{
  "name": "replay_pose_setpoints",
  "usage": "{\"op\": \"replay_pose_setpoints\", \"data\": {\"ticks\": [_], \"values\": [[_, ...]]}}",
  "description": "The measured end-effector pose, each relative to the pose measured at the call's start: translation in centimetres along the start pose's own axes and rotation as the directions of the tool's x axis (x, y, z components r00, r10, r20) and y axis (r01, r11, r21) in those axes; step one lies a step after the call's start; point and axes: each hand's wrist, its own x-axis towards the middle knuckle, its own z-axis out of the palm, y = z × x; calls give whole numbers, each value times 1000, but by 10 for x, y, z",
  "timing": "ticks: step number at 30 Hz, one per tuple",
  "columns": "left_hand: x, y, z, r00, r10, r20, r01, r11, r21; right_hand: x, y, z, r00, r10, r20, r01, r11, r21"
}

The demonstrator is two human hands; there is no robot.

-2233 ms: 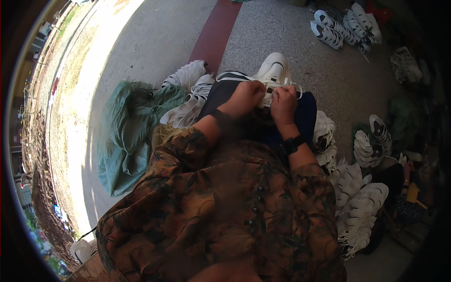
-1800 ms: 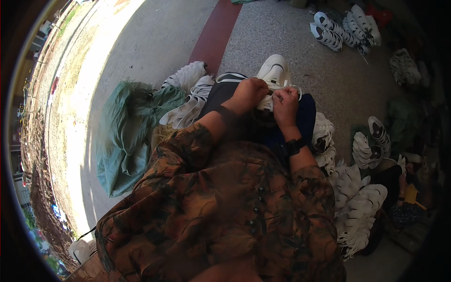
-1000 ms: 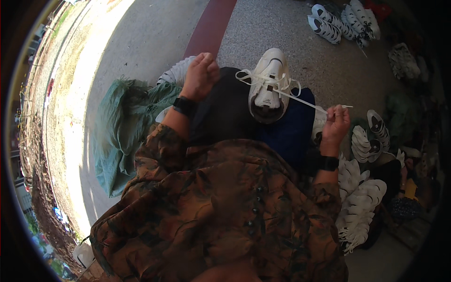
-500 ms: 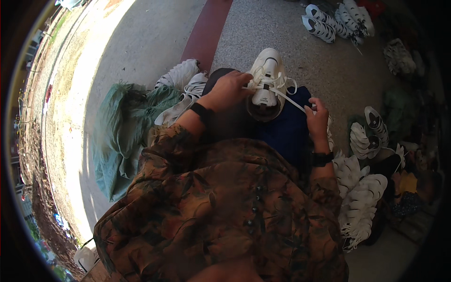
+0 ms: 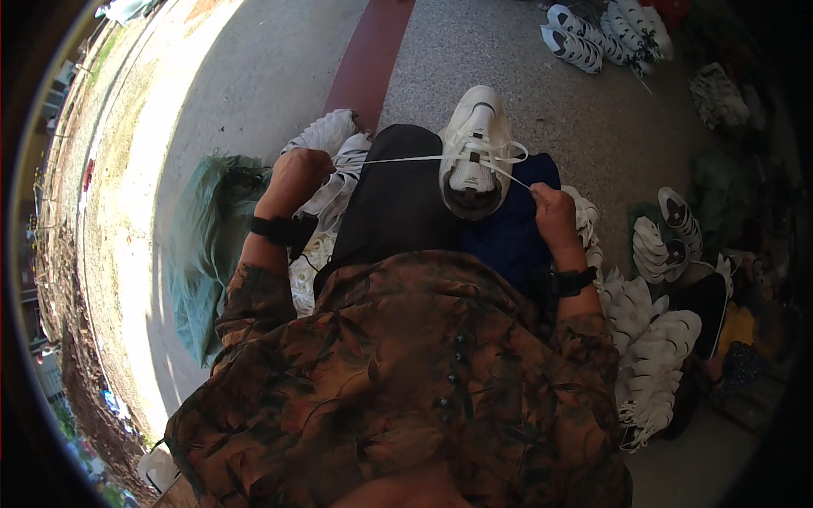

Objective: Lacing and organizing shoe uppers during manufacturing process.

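Note:
A white sneaker (image 5: 477,127) rests on my lap, its toe pointing away and its dark-lined opening toward me. White lace (image 5: 398,159) runs taut from its tongue leftward to my left hand (image 5: 303,175), which is closed on the end, well out to the left. My right hand (image 5: 555,212) pinches the other lace end, just right of the shoe, and that length is drawn tight too. A loose loop of lace stands at the shoe's right side. Beneath the shoe are a dark trouser leg (image 5: 394,199) and blue cloth (image 5: 508,245).
Left of my legs lie stacked white shoe pieces (image 5: 326,131) and a green mesh sack (image 5: 203,245). Several white shoe uppers (image 5: 656,364) are piled at my right. More black-and-white shoes (image 5: 584,38) stand on the floor at the far right. A red stripe (image 5: 373,59) crosses the floor.
My left hand has moved from beside the shoe far to the left, pulling the lace straight. My right hand has shifted slightly left and down, still holding its lace end.

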Motion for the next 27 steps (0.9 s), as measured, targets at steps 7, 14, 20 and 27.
{"op": "replay_pose_setpoints", "data": {"ticks": [7,14,20,27], "values": [[31,46,27,995,93,-47,-100,977,-190,33,-8,3,972,228,59,-235,956,176],[101,111,70,978,111,-175,-178,883,-434,67,15,44,917,389,91,-374,916,-148],[113,126,81,994,110,-12,-98,827,-554,78,24,47,915,364,175,-380,923,64],[99,128,69,991,-79,106,125,292,-948,57,10,27,914,284,289,-286,-51,957]]}}
